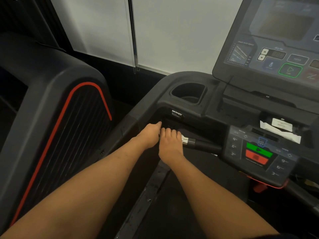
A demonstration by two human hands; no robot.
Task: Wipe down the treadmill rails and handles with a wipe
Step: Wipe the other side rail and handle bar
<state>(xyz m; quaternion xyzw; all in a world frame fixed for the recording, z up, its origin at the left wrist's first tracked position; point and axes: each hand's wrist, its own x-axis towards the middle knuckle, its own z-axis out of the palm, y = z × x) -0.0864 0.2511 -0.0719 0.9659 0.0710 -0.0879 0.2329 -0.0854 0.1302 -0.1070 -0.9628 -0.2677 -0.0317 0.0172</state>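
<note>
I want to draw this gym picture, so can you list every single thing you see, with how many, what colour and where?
Black treadmill console frame: one, black, centre.
Round cup holder pocket: one, black, on the frame top.
Tilted display screen panel: one, dark grey with a green-outlined button, upper right.
Small control pad with green and red buttons: one, dark grey, right, below the screen.
Black handle bar with a silver metal ring: one, beside the control pad.
White wipe packet: one, white, in the tray behind the control pad.
Neighbouring machine with a red stripe: one, black, left.
White window blinds: white, top.
Left hand: one, fingers at the frame's inner edge.
Right hand: one, curled over the handle bar; whether it holds a wipe is hidden.
</note>
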